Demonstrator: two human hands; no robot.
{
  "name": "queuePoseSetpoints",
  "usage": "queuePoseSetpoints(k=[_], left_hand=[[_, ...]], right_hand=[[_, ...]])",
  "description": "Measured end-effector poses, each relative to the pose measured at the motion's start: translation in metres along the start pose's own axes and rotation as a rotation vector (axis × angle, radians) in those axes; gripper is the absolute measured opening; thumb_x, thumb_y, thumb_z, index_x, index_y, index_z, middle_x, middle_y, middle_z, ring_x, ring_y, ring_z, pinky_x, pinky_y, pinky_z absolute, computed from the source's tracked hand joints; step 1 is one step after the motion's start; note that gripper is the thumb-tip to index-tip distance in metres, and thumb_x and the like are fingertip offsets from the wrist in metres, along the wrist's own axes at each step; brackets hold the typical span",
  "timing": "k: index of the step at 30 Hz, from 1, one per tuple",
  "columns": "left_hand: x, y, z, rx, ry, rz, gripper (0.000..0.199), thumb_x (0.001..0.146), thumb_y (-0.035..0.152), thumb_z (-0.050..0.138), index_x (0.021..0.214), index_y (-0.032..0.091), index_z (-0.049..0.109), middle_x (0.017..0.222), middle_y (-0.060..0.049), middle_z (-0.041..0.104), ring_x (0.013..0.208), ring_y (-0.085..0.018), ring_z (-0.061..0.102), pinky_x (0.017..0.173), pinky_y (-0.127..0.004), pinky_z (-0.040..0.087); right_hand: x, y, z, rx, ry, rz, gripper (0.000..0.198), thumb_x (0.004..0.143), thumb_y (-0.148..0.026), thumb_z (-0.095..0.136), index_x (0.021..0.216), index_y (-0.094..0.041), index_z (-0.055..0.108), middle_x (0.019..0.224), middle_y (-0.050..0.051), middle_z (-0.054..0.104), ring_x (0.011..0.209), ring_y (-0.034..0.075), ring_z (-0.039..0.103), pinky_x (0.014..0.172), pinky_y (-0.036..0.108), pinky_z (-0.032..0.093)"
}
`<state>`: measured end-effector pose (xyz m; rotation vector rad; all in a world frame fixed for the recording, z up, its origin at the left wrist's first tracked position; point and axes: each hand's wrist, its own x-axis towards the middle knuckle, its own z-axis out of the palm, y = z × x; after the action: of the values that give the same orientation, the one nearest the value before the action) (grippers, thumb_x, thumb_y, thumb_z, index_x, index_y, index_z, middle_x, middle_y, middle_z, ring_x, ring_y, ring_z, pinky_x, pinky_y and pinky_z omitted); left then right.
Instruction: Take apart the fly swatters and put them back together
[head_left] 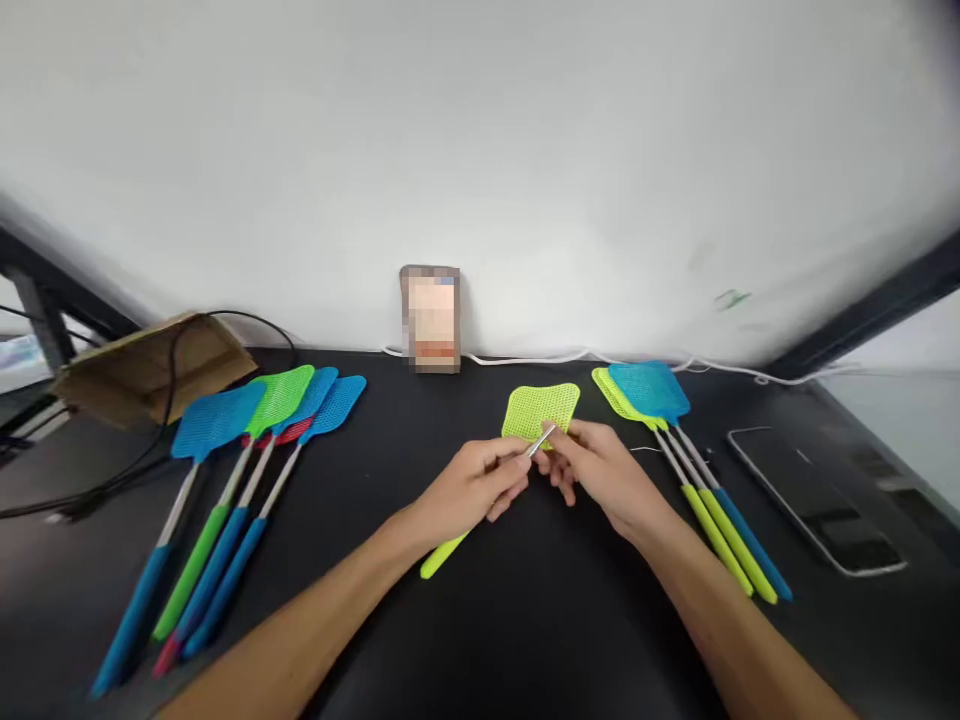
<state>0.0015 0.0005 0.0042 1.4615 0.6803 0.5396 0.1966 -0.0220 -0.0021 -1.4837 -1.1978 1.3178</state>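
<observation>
A yellow-green fly swatter is between my hands, its mesh head pointing away from me. My left hand is closed around its middle, and the yellow handle end sticks out below that hand. A short stretch of silver metal shaft shows between my hands, slanting across the lower edge of the head. The fingers of my right hand pinch the upper end of this shaft, close to the head. My fingers hide where shaft and head meet.
Several blue and green fly swatters lie on the left, with some red beneath. Yellow and blue swatters lie right, beside a smartphone. A blurred phone-like object leans on the wall. A cardboard box, black cable and white cord lie behind.
</observation>
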Motion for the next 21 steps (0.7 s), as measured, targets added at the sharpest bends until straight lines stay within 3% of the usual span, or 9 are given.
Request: queuePoseSetpoints(k=[4,7,12,16,18,21], left_hand=[[0.001,0.003,-0.001,0.017,-0.016,-0.014,0.038,0.104,0.049,0.046,0.087,0.016,0.055,0.068,0.004,0.048,0.051,-0.006,0.042,0.051,-0.023,0.035],[0.001,-0.001,-0.002,-0.029,0.009,-0.037,0.037,0.103,0.052,0.048,0.088,0.018,0.052,0.064,0.007,0.044,0.047,-0.006,0.037,0.048,-0.023,0.032],[0.000,-0.009,0.000,-0.024,0.031,-0.070,0.041,0.101,0.055,0.049,0.089,0.016,0.057,0.062,0.007,0.040,0.047,-0.006,0.033,0.045,-0.020,0.028],[-0.001,-0.008,0.002,-0.064,0.002,-0.085,0.045,0.100,0.058,0.049,0.083,0.017,0.052,0.061,0.008,0.038,0.049,-0.005,0.028,0.045,-0.019,0.024],[-0.002,-0.005,0.002,-0.064,-0.021,-0.100,0.047,0.100,0.060,0.048,0.080,0.018,0.048,0.060,0.008,0.037,0.049,-0.005,0.027,0.044,-0.019,0.023],[-0.004,0.002,0.003,0.007,-0.079,-0.144,0.049,0.099,0.062,0.047,0.078,0.018,0.048,0.061,0.006,0.041,0.050,-0.006,0.031,0.045,-0.019,0.025]], right_hand=[[-0.003,0.003,-0.004,-0.135,-0.007,0.060,0.064,0.094,-0.073,0.047,0.074,-0.016,0.067,0.055,0.006,0.063,0.043,0.016,0.055,0.030,0.023,0.033],[-0.005,0.002,-0.001,-0.073,-0.052,-0.010,0.073,0.098,-0.074,0.032,0.072,-0.016,0.067,0.055,0.006,0.062,0.043,0.015,0.054,0.034,0.023,0.034],[-0.008,0.000,0.012,-0.103,0.028,-0.253,0.052,0.094,-0.062,0.060,0.065,-0.019,0.053,0.057,-0.002,0.050,0.049,0.009,0.044,0.047,0.023,0.035],[-0.006,0.003,0.018,0.093,0.002,-0.247,0.052,0.094,-0.059,0.062,0.063,-0.021,0.043,0.056,-0.006,0.036,0.048,0.008,0.032,0.044,0.023,0.027],[-0.003,0.001,0.009,0.237,0.088,-0.201,0.052,0.091,-0.058,0.065,0.063,-0.022,0.040,0.055,-0.008,0.030,0.045,0.007,0.026,0.041,0.023,0.019],[0.004,-0.006,-0.027,0.399,0.405,-0.258,0.052,0.085,-0.048,0.075,0.060,-0.023,0.036,0.054,-0.010,0.027,0.043,0.006,0.024,0.039,0.024,0.014]])
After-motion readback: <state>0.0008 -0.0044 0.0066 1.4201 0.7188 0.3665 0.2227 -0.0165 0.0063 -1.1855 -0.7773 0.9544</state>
